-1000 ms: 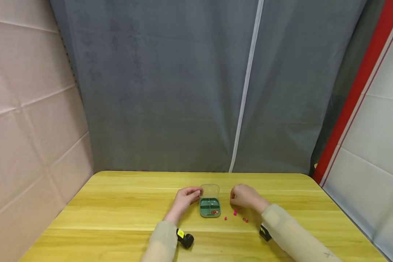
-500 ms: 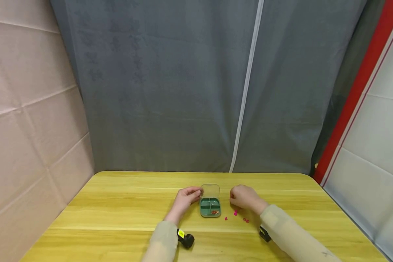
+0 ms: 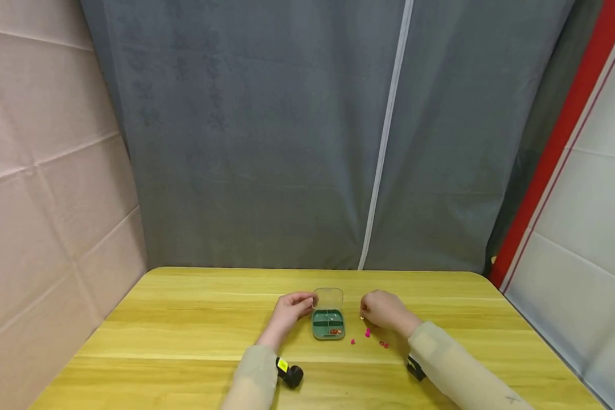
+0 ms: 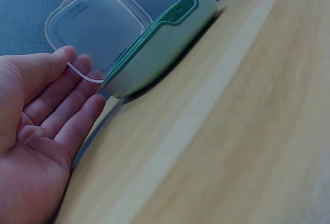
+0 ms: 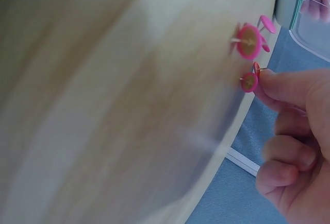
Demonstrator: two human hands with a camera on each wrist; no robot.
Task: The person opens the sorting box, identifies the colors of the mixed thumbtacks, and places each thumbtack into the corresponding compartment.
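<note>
Between the thumb and forefinger tips of the right hand (image 5: pixel 294 131), a small pink push pin (image 5: pixel 249 81) with a brass point is pinched, held just above the yellow wood-grain counter (image 3: pixel 184 336); the other fingers (image 5: pixel 281 154) of that hand curl loosely below it. Just beyond those fingertips, a few more pink push pins (image 5: pixel 251 39) lie together on the counter, touching one another. Past them, toward the left hand, sits the small green plastic box (image 3: pixel 328 325) with rounded corners, its clear plastic lid (image 3: pixel 328 298) hinged open and standing up at the far side. From the head view the box shows divided compartments, and some small reddish pieces (image 3: pixel 336 331) lie in the near compartment on the right hand's side. On the box's other side, the left hand (image 4: pixel 36 141) rests with its palm open and its fingers (image 4: pixel 77 126) straight and lying close together, the fingertips touching the edge of the clear lid and the corner of the green box beside it. More loose pink pins (image 3: pixel 384 344) lie scattered on the counter near the right wrist, a little apart from the box. Both forearms wear pale beige sleeves (image 3: pixel 256 376). Behind the counter hangs a grey fabric curtain (image 3: pixel 287 142).
</note>
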